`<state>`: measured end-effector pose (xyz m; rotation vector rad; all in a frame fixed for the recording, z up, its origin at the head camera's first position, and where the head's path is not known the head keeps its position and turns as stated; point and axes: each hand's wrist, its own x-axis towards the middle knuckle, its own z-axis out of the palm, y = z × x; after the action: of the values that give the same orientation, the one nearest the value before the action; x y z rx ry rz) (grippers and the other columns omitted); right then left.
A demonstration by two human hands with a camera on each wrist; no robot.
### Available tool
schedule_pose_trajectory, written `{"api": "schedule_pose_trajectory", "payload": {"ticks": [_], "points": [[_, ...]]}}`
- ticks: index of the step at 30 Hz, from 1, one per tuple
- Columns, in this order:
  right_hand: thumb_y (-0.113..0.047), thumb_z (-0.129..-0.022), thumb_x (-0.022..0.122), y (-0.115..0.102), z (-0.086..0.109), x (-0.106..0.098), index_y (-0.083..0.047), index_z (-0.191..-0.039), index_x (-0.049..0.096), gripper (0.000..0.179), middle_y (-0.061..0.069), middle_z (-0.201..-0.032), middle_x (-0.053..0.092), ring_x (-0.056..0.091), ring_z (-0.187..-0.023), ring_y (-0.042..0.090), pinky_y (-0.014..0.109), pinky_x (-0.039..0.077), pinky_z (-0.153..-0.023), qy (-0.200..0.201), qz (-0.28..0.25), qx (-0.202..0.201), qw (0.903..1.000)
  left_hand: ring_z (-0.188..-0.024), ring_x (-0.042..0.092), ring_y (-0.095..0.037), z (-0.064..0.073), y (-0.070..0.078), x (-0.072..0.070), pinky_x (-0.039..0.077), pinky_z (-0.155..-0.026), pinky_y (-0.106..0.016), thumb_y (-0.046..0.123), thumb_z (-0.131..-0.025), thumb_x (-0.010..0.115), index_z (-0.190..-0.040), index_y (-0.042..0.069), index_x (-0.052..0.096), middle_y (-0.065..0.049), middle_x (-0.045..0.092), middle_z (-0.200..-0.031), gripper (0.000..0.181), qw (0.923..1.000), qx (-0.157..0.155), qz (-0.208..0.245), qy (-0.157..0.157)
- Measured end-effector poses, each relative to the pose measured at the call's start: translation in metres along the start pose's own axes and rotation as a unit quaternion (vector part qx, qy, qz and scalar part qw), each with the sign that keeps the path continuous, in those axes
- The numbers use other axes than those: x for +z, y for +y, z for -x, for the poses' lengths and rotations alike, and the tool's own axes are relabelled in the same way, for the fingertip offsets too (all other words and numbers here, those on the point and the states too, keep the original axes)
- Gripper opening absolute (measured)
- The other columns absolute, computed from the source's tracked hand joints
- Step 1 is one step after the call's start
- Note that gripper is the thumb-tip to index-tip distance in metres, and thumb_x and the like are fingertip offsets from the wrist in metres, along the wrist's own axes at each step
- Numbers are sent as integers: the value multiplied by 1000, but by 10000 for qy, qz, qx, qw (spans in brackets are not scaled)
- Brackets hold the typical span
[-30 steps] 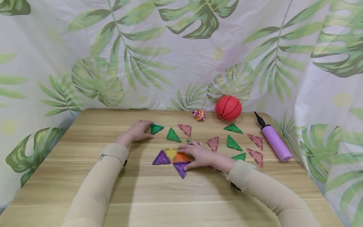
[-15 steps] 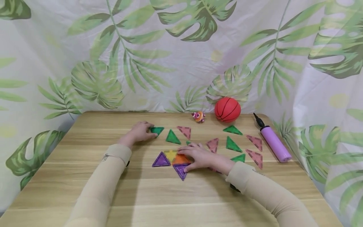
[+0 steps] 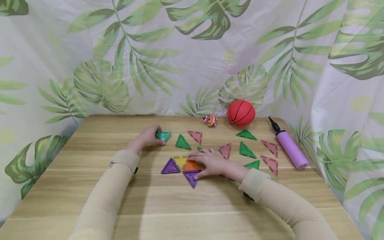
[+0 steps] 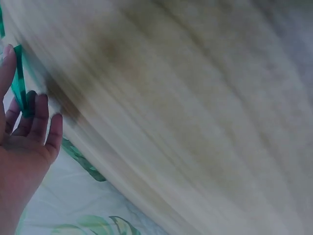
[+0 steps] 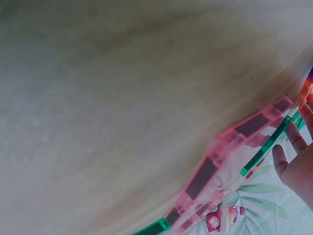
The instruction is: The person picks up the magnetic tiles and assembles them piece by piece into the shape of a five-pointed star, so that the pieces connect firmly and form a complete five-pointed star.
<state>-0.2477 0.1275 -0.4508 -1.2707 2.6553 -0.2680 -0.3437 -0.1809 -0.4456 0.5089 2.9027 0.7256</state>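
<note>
My left hand [image 3: 150,136] pinches a green triangular magnetic tile [image 3: 163,135] between thumb and fingers. In the left wrist view that tile [image 4: 19,81] is seen edge-on, tilted up off the tabletop. My right hand [image 3: 212,162] rests on a flat joined group, its fingers over an orange tile [image 3: 190,166] and its thumb on a purple triangle [image 3: 191,176]. A yellow tile [image 3: 180,161] and another purple triangle [image 3: 170,167] join that group on the left. A loose green triangle [image 3: 182,142] lies between the hands, beside a pink triangle [image 3: 196,137].
Several green and pink triangles lie to the right, among them a green one [image 3: 247,150] and a pink one [image 3: 270,164]. A purple hand pump [image 3: 291,149] lies at the right edge. A red ball [image 3: 241,113] and a small toy figure [image 3: 210,120] stand at the back.
My left hand has taken hold of the green triangle and tilted it up, drawing it slightly left. The right hand stays on the joined tiles.
</note>
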Motion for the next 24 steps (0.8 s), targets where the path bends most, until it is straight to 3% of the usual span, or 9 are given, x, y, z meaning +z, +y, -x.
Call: {"api": "schedule_pose_trajectory", "payload": {"ticks": [7,13,18,24], "points": [[-63,-76,65,-1,-1,0,-22,-140,46,78,-5,-147,40,35,-130,22,51,29,-100,53,60,-34,10000,-90,57,-27,13,-7,-8,50,-73,-35,12,-90,64,-107,0,60,-17,60,-104,21,9930,-105,1177,49],[-64,-76,64,-2,-1,1,-23,-140,46,78,-5,-148,39,34,-132,23,51,29,-100,7,84,-2,10000,-84,59,-23,30,-5,-16,48,-69,-29,13,-89,66,-102,3,64,-13,63,-96,17,9922,1,1193,373],[-64,-76,65,-2,-1,0,-24,-140,45,78,-6,-148,39,34,-132,23,51,29,-101,-19,83,60,9999,-74,61,-21,47,6,-23,48,-62,-26,13,-86,69,-95,2,66,-10,65,-85,14,9882,-32,1442,508],[-65,-75,64,-3,-2,1,-24,-140,46,79,-5,-148,39,34,-132,23,52,29,-100,9,90,16,10000,-71,63,-19,76,28,-21,50,-61,-26,13,-85,70,-92,4,68,-7,67,-80,12,9834,13,1770,387]]}}
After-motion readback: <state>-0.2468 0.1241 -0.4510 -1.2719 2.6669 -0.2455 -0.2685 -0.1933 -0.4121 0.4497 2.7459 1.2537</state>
